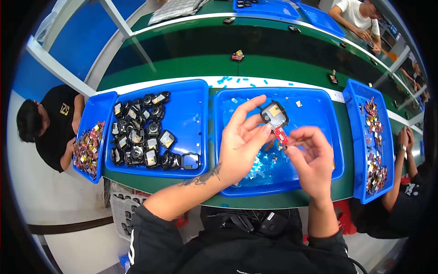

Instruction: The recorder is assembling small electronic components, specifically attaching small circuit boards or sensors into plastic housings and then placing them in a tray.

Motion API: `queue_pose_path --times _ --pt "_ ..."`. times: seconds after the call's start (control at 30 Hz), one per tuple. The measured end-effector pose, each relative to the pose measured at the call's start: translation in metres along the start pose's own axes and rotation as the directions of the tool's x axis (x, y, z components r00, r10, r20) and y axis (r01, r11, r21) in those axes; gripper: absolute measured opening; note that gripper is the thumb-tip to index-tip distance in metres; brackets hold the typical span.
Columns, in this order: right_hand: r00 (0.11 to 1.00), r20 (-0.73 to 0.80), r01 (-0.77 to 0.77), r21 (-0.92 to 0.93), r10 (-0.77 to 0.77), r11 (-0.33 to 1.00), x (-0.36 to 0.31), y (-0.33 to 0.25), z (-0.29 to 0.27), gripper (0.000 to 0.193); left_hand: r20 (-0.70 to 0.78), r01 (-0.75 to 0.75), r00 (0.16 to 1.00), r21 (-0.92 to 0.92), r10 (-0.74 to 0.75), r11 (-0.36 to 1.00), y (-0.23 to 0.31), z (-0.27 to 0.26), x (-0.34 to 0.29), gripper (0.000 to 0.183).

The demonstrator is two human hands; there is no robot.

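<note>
Above the blue tray in the middle, my left hand [242, 144] grips a small square black-framed watch-like case [274, 114] with a grey and yellowish inner face. A small red circuit board [280, 134] hangs from the case's lower edge, by my left thumb. My right hand [315, 157] is closed in a pinch at the lower end of that board. Under both hands the middle tray [335, 137] holds scattered shiny blue film pieces [262, 166] and a few small light scraps.
On the left, a blue tray [185, 105] holds several black cases [137, 135]. Trays of small red boards [90, 148] [375, 169] stand at both ends. Beyond, a green conveyor belt [182, 68] carries scattered parts. Co-workers [57, 123] sit at left, right and far right.
</note>
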State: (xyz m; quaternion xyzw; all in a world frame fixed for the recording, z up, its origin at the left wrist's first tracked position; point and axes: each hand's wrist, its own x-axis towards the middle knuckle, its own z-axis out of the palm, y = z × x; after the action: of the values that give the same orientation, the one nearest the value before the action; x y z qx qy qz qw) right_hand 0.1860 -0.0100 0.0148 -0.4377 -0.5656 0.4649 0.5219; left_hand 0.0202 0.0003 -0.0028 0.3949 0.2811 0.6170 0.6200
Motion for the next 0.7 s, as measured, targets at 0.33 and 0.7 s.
queue_pose_path --times 0.33,0.7 --pt "0.946 0.212 -0.308 0.342 0.246 0.888 0.009 -0.001 -0.011 0.012 0.384 -0.442 0.894 0.666 0.232 0.601 0.014 -0.01 0.001 0.033" --pt "0.987 0.055 -0.156 0.118 0.15 0.981 0.008 -0.01 -0.012 0.025 0.438 -0.534 0.845 0.721 0.306 0.442 0.007 -0.012 0.003 0.038"
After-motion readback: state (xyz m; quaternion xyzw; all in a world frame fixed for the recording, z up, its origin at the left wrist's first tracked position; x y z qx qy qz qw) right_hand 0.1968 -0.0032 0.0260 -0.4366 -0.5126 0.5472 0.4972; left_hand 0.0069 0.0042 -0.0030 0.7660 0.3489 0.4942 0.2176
